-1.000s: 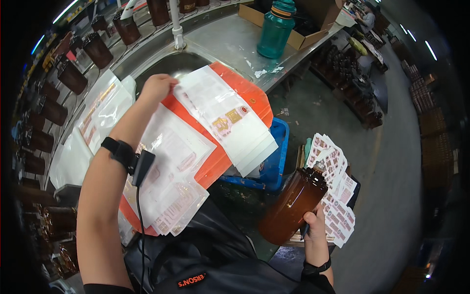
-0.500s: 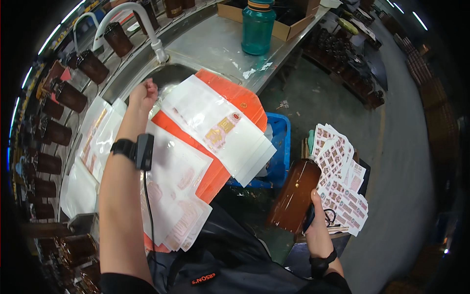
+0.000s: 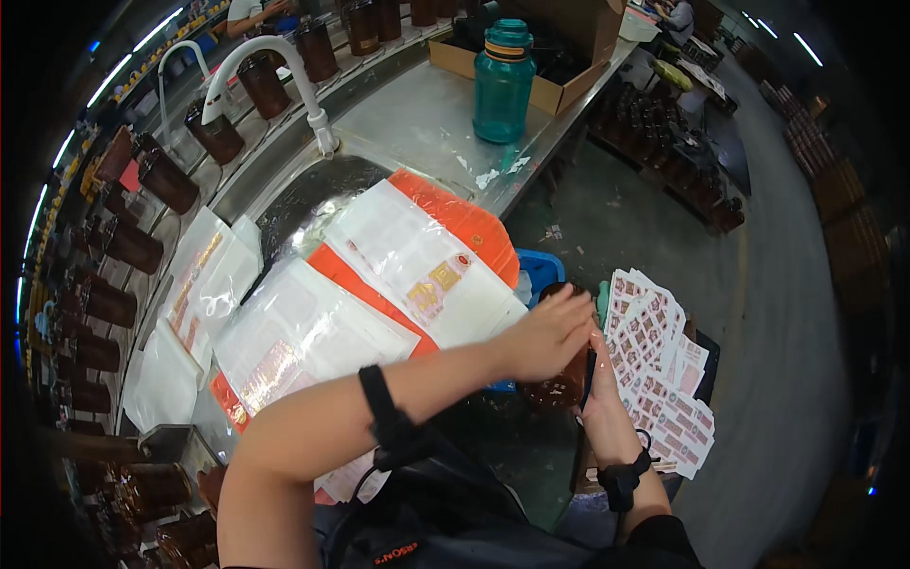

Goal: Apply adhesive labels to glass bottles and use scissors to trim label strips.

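Left hand (image 3: 555, 334) has moved from over the sink (image 3: 308, 197), upper left, onto the brown bottle (image 3: 555, 394), right of frame centre; I cannot tell whether its bent fingers grip. Right hand (image 3: 603, 372) holds the bottle's right side. Both hands now engage it. White printed sheets (image 3: 417, 256) lie at frame centre.

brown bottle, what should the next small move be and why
Perhaps slide the left hand lightly down the brown bottle: that hand lies across its upper part, and the right hand is at its right side, seemingly steadying it.
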`<act>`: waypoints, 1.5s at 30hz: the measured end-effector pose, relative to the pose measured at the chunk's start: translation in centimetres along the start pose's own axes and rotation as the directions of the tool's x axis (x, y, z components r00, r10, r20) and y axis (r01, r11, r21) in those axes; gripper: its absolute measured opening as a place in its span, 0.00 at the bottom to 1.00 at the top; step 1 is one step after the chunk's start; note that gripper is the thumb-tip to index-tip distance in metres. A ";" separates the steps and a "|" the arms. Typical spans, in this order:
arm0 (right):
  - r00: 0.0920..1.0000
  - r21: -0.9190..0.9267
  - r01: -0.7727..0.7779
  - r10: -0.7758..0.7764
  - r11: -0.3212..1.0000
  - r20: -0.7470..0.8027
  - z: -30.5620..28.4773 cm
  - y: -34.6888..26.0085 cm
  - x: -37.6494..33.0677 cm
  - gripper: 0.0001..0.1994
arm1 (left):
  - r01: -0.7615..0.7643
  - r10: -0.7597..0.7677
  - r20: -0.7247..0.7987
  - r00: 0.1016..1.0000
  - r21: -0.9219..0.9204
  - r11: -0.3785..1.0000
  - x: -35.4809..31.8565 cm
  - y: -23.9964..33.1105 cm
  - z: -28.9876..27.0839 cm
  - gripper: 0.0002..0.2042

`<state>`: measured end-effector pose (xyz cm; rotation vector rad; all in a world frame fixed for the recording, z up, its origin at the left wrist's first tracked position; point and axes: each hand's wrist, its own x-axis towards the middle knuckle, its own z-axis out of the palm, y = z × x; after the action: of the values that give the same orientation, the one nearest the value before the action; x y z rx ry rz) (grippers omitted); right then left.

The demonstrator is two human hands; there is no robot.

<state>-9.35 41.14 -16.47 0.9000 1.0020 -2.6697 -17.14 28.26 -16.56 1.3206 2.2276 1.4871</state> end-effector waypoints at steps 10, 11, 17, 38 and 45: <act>0.978 -0.083 -0.187 0.193 0.979 0.075 -2.8 3.1 -4.6 0.30 | 0.180 -0.119 -0.243 0.963 0.250 0.951 9.2 1.7 -3.4 0.16; 0.973 -0.049 -0.199 0.204 0.979 0.108 -2.7 3.0 -5.0 0.30 | 0.178 -0.132 -0.315 0.940 0.122 0.976 9.9 1.9 -5.0 0.15; 0.970 -0.004 -0.164 0.162 0.987 0.179 -3.6 1.8 -5.9 0.29 | 0.240 -0.361 -0.314 0.878 -0.364 0.900 6.2 5.0 -9.9 0.12; 0.844 -0.457 0.447 -0.194 0.769 0.500 2.0 1.9 -8.1 0.45 | 0.256 -0.394 -0.190 0.899 -0.502 0.826 -5.4 8.5 -4.6 0.14; 0.811 -0.498 0.526 -0.230 0.689 0.538 3.6 0.8 -8.5 0.45 | 0.367 -0.691 0.067 0.720 -0.882 0.297 -4.8 6.8 -6.8 0.23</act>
<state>-3.92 37.66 -9.84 -0.0810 1.9468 -2.3274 -14.11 21.02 -9.25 -0.0584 1.3250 2.1076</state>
